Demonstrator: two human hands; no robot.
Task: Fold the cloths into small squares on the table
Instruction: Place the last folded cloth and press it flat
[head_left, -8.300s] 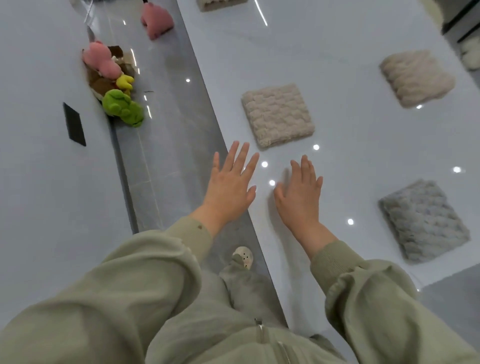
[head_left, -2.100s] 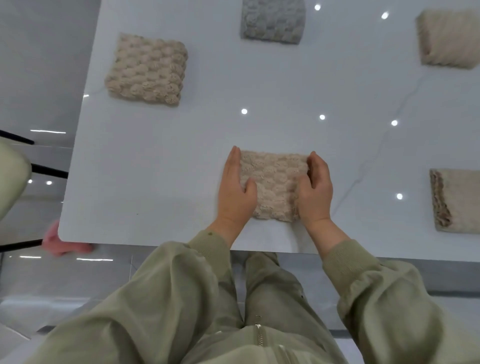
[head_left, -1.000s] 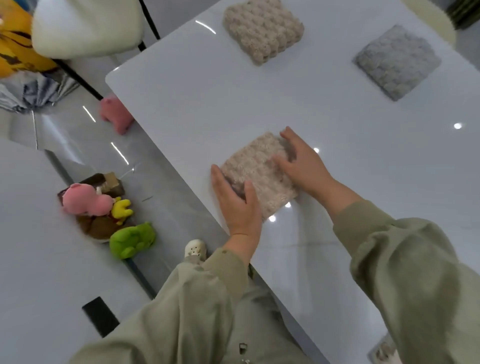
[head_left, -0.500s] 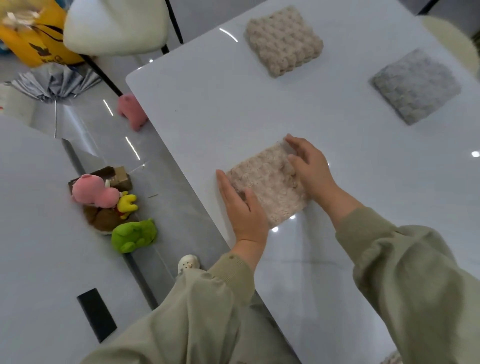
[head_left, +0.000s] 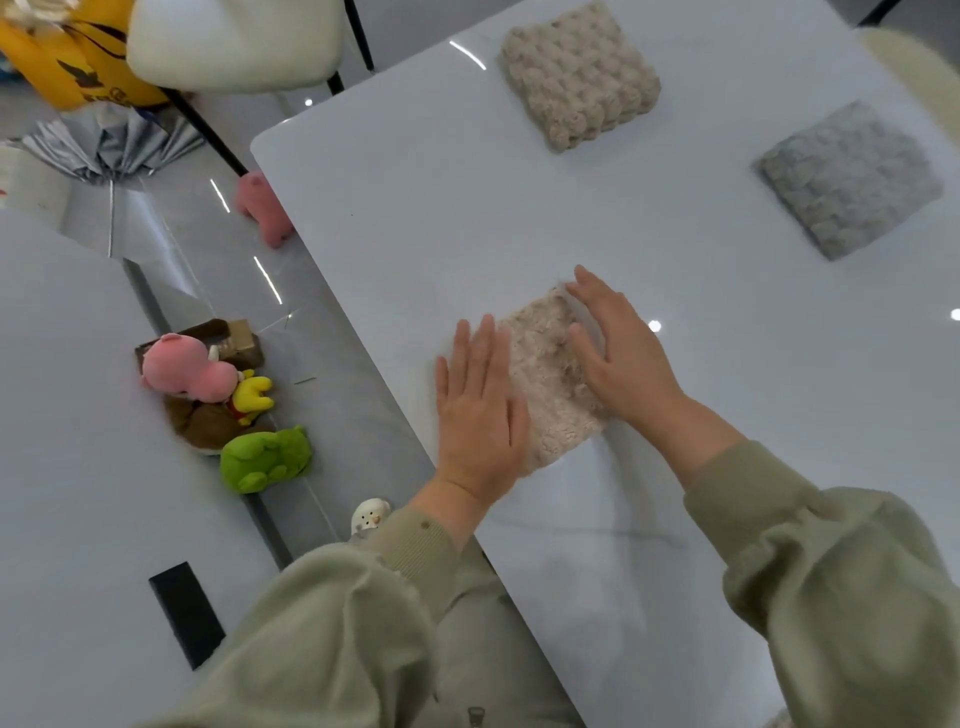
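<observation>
Both hands were flat on a folded beige cloth (head_left: 550, 384) near the front left edge of the white table (head_left: 415, 208). The left hand (head_left: 480, 410) lay palm down with fingers straight and together, covering the cloth's left side and partly resting on the bare tabletop. The right hand (head_left: 615, 353) pressed the cloth's right side, fingers spread loosely, tips reaching its far corner. Neither hand gripped anything; both were open, pressing down. The cloth looked blurred between them, its near corner pointing toward the table edge.

Farther up the table sat a second beige cloth (head_left: 579, 75), folded square, nubby in texture. To its right and nearer, well apart, lay a grey folded cloth (head_left: 849, 179).

Sleeves were olive green on both arms.

Off the table to the left, on a lower surface: a pink plush toy (head_left: 184, 369), a small yellow toy (head_left: 253, 393) just beside it, a green plush (head_left: 267, 458) below those. Another pink plush (head_left: 262, 210) was on the floor by the table's corner. A white chair seat (head_left: 234, 41) stood at upper left.
</observation>
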